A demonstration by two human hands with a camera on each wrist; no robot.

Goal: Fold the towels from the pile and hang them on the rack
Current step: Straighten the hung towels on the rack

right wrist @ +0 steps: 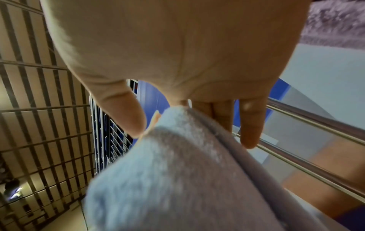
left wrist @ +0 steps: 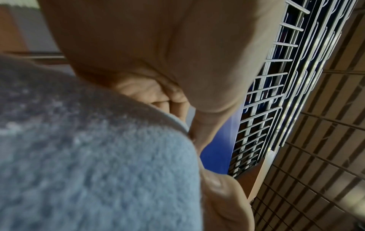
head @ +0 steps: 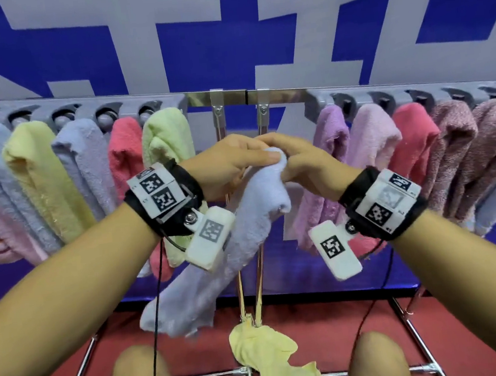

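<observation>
A pale lavender towel point(head: 259, 217) hangs bunched from my two hands in front of the rack's middle gap. My left hand point(head: 238, 161) pinches its top end, thumb on the cloth. My right hand point(head: 302, 163) holds the same end from the other side. The towel's tail droops down to the left. In the left wrist view the towel point(left wrist: 98, 164) fills the lower left below my curled fingers point(left wrist: 177, 101). In the right wrist view the towel point(right wrist: 177, 171) runs between thumb point(right wrist: 128, 117) and fingers. The rack's top bar point(head: 231, 96) carries grey clips point(head: 153, 112).
Hung towels fill both sides: a green one point(head: 167, 135) ends the left row and a purple one point(head: 332, 130) starts the right row. A yellow towel point(head: 271, 360) lies on the red floor between my knees. The rack's metal base bars point(head: 85, 370) frame the floor.
</observation>
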